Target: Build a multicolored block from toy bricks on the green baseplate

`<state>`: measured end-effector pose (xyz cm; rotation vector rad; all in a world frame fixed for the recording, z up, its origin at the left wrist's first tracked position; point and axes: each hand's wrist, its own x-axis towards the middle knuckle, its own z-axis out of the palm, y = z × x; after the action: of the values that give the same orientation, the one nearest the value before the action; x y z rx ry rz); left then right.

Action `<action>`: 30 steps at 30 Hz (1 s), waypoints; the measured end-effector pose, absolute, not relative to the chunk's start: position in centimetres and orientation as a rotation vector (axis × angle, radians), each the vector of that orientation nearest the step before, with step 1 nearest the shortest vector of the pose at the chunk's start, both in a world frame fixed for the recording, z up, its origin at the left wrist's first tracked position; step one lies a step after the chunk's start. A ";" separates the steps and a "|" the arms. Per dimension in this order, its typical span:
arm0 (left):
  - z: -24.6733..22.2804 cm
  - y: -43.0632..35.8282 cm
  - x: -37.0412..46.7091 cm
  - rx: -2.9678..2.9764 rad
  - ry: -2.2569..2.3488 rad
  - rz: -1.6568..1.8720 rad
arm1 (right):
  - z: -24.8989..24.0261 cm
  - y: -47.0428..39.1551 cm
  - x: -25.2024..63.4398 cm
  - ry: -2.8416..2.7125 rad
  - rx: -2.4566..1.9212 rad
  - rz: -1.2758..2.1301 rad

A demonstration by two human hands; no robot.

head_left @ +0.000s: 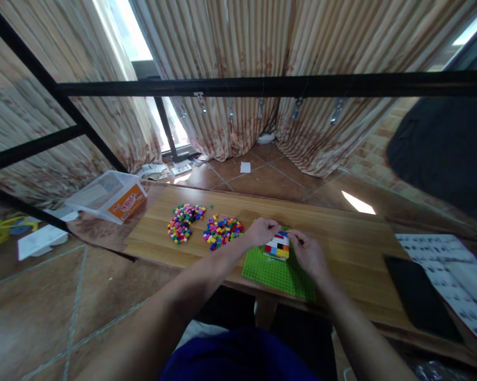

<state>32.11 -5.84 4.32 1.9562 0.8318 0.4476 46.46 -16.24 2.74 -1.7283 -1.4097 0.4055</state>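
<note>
A small model of building bricks (277, 246), with rows of white, red, blue, yellow and orange, stands on a green studded baseplate (273, 274). My left hand (263, 232) is at its upper left, the fingers closed in a pinch by the top edge. At the upper right corner is my right hand (307, 254), thumb and fingers drawn together against the model. Whether a small brick sits between the fingertips of either hand is too small to tell. Left of the baseplate lie two heaps of loose bricks, a nearer heap (223, 231) partly behind my left forearm and a curved heap (179, 225).
A clear plastic box (110, 197) with an orange label stands at the wooden table's (349, 248) left end. To the right lie a black flat tablet-like object (421, 296) and printed sheets (448, 270). A black metal bar (238, 86) with hanging clips crosses beyond the table.
</note>
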 end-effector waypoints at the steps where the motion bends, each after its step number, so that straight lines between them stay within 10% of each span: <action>1: 4.4 -5.8 32.1 1.950 0.837 0.447 | 2.8 -16.2 46.6 -1.428 -1.732 0.394; 30: 4.0 -7.1 31.6 2.059 0.853 0.439 | 2.3 -17.2 45.9 -1.639 -1.931 0.018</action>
<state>31.58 -7.13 3.97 2.0590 0.8532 0.4387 45.91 -17.21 2.31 -1.9307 -1.6388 0.0185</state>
